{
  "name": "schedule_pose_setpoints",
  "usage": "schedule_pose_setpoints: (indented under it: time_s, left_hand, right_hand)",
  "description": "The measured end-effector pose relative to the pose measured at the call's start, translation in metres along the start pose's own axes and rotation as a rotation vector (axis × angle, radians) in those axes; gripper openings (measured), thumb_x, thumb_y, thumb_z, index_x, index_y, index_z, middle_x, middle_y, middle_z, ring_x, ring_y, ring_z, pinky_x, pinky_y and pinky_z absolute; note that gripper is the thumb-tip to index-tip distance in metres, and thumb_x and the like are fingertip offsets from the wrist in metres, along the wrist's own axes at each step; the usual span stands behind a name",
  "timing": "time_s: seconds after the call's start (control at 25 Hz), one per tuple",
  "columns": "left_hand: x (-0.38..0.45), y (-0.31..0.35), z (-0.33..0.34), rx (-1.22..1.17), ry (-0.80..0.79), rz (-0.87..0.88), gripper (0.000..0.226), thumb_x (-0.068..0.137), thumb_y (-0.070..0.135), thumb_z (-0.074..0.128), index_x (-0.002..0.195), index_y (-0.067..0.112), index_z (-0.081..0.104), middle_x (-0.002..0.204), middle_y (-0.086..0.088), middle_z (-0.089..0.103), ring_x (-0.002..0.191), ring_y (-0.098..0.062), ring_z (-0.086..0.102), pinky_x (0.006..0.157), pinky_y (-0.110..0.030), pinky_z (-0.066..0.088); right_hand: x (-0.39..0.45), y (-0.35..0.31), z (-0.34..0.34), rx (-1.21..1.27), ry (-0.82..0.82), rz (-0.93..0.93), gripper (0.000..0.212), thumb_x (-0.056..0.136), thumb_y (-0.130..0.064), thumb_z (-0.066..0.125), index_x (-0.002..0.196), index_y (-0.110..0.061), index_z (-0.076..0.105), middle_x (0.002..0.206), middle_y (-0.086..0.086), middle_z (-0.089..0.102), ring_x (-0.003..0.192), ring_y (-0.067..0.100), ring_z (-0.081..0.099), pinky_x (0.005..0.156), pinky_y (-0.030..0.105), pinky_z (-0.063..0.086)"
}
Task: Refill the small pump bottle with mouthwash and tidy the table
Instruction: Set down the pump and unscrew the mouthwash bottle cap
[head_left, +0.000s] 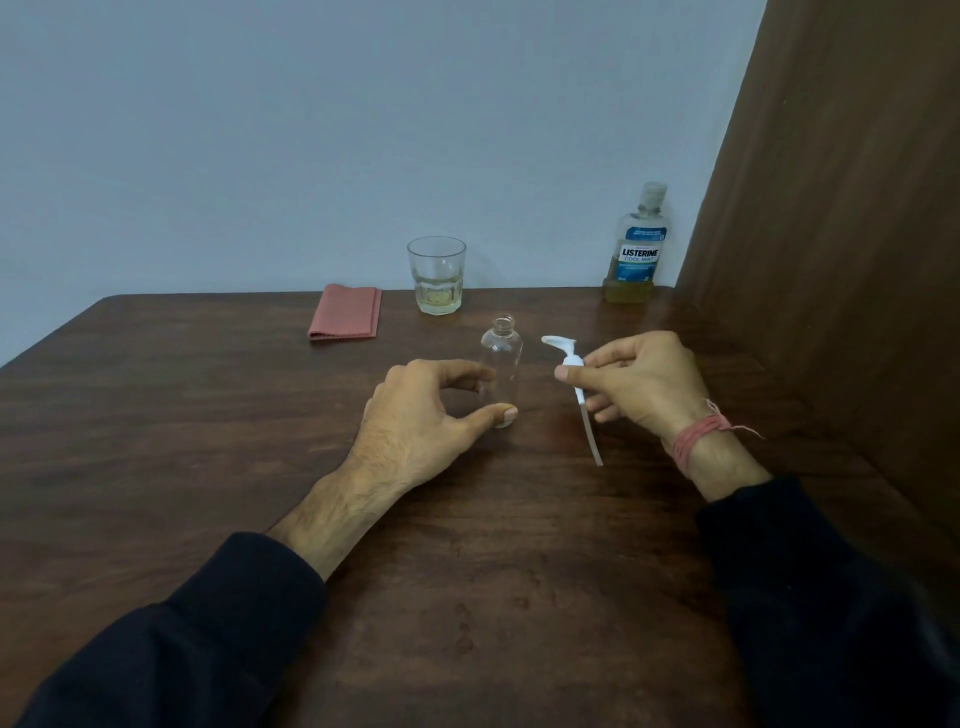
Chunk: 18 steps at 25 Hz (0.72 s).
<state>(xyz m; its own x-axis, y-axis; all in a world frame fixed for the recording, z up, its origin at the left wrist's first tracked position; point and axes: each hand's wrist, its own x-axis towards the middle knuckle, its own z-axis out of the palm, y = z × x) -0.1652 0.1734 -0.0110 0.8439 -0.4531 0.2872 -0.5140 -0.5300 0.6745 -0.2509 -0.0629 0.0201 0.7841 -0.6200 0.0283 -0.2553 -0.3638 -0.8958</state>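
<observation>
A small clear pump bottle (502, 358) stands upright and uncapped in the middle of the wooden table (208, 415). My left hand (415, 415) curls round its lower part, thumb and fingers at its sides. To its right, my right hand (639, 379) pinches the white pump head (569, 358), whose dip tube hangs down toward the tabletop. A capped mouthwash bottle (638, 249) with a little yellowish liquid stands at the back right. A glass (437, 275) holding some yellowish liquid stands at the back centre.
A folded pink cloth (346, 313) lies at the back, left of the glass. A brown wooden panel (831, 234) rises along the table's right side. A pale wall stands behind the table.
</observation>
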Motion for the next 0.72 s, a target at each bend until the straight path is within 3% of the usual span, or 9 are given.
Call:
schedule_pose_setpoints:
  time_s: [0.72]
  left_hand:
    - [-0.002, 0.003, -0.001, 0.011, -0.005, -0.024, 0.052, 0.081, 0.07, 0.092, 0.125, 0.044, 0.083, 0.111, 0.029, 0.081, 0.119, 0.003, 0.073, 0.112, -0.047, 0.06]
  right_hand:
    - [0.006, 0.009, 0.013, -0.176, 0.037, 0.028, 0.031, 0.071, -0.033, 0.101, 0.085, -0.017, 0.078, 0.063, -0.001, 0.077, 0.051, 0.008, 0.075, 0.045, 0.02, 0.057]
